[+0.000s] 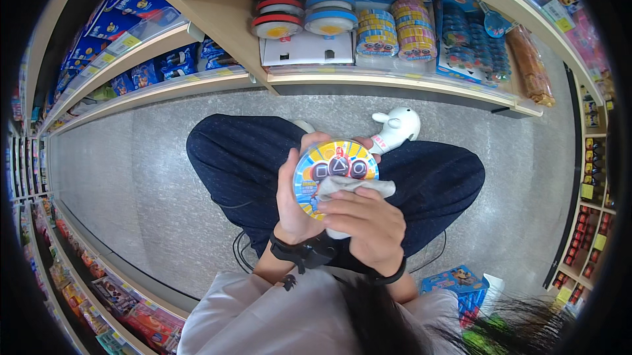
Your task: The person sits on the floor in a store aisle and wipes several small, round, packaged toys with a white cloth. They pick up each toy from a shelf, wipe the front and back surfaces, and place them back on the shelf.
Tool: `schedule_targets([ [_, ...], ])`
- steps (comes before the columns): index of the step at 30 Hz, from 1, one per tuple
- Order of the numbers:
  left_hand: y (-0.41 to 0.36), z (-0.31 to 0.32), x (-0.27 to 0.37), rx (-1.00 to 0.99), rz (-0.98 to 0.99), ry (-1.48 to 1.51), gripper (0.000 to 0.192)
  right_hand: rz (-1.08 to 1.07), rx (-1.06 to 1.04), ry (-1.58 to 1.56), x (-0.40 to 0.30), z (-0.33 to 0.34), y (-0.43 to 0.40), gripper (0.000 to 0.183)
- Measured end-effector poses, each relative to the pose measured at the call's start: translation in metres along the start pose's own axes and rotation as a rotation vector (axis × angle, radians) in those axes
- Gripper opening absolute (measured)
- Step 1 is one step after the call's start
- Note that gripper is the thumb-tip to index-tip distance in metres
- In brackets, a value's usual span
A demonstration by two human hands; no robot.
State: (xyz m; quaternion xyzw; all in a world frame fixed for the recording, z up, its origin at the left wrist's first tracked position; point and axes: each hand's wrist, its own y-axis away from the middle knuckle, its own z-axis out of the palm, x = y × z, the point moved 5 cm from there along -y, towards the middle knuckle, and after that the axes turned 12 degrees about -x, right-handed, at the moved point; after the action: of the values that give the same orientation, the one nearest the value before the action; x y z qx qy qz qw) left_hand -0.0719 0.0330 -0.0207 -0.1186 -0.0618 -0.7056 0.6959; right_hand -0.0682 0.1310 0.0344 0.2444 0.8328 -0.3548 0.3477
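My left hand [295,202] grips a round plastic candy container [339,150] by its edge, above my lap. Its printed lid faces up, yellow and blue with a square, a triangle and a circle on dark discs. Pressed to the lower part of that lid is a whitish cloth [355,185], held under the fingers of my right hand [373,224]. The fingers cover part of the print, and some of the cloth hangs below them. Black straps circle both wrists.
Ahead, a low wooden shelf [395,79] bears stacked similar round containers [417,34], red-rimmed tubs [276,24] and blue-rimmed tubs [332,22]. A white slipper [402,125] pokes out by my right knee. A blue box [456,283] stands behind on the right; snack shelves [123,300] line the left.
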Motion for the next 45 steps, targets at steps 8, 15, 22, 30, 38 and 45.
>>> schedule_targets([
  [8, 0.008, -0.017, -0.019, 0.062, -0.011, 0.169, 0.044, 0.015, 0.063, 0.175, 0.005, -0.008, -0.019, 0.017],
  [15, -0.004, -0.005, -0.009, -0.077, -0.059, 0.118, 0.043, -0.135, -0.164, 0.064, 0.000, -0.003, 0.009, 0.019],
  [22, -0.004, -0.004, -0.014, -0.050, -0.055, 0.001, 0.045, 0.051, 0.054, 0.183, 0.008, -0.014, -0.008, 0.021],
  [30, -0.009, -0.001, -0.012, -0.056, -0.072, -0.166, 0.041, 0.089, 0.210, -0.264, 0.019, -0.033, 0.024, 0.018],
  [38, -0.010, 0.006, -0.017, -0.162, -0.027, 0.095, 0.049, 0.578, 0.476, -0.242, 0.048, -0.031, 0.050, 0.031],
  [45, -0.010, 0.003, -0.004, 0.043, 0.002, -0.335, 0.056, 0.553, 0.388, -0.509, 0.034, -0.004, 0.045, 0.037],
])
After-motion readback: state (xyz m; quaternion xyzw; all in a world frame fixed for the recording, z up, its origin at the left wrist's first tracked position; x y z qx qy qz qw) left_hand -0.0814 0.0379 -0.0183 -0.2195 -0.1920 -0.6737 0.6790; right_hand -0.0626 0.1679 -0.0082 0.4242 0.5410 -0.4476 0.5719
